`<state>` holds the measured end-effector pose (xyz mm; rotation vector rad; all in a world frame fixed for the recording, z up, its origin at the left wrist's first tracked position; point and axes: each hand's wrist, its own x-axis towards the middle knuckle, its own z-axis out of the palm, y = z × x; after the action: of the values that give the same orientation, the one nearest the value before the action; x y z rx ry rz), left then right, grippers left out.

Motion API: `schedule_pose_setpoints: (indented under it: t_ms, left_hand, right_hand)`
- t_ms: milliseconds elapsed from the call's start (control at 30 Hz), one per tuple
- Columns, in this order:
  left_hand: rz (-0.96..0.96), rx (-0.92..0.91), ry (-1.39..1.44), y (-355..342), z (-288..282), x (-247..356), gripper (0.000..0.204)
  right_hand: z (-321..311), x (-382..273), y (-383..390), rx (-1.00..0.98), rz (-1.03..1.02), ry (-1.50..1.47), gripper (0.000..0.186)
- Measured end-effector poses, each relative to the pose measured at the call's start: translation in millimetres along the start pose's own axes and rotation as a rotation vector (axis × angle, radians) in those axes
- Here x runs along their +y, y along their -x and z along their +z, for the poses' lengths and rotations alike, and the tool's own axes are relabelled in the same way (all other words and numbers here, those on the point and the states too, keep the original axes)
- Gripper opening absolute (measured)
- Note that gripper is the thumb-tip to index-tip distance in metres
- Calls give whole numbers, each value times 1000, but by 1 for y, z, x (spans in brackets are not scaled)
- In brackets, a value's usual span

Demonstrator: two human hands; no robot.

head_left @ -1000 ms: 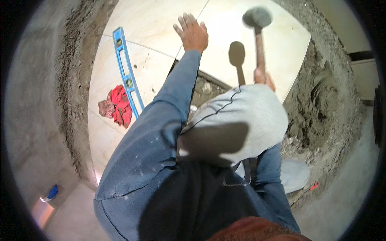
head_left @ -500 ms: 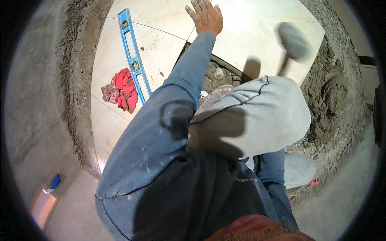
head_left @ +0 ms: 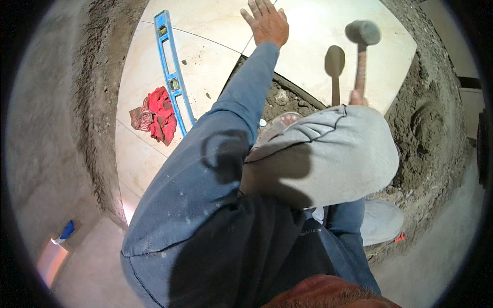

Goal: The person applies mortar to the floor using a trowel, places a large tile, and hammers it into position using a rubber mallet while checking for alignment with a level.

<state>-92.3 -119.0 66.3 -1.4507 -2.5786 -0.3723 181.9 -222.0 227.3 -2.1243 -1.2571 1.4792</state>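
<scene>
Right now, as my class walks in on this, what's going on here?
A person's right grip, partly hidden by the raised knee, is closed around the handle of a mallet. The mallet's head is up over the pale tiles, its shadow falling apart from it. The left grip is open and spread over the tiles. Beyond the left forearm lie a blue spirit level and a red cloth. An untiled gap shows rough, grey material.
</scene>
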Motion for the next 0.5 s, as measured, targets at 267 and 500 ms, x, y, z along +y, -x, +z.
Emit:
schedule_pose_setpoints:
  t_ms: [267,500]
  left_hand:
    - [11,13,-14,7,-6,4,63]
    - [18,108,-29,5,-8,0,59]
  right_hand:
    - [3,23,-27,-122,143,-100,43]
    - [-3,8,4,86,-178,-71,46]
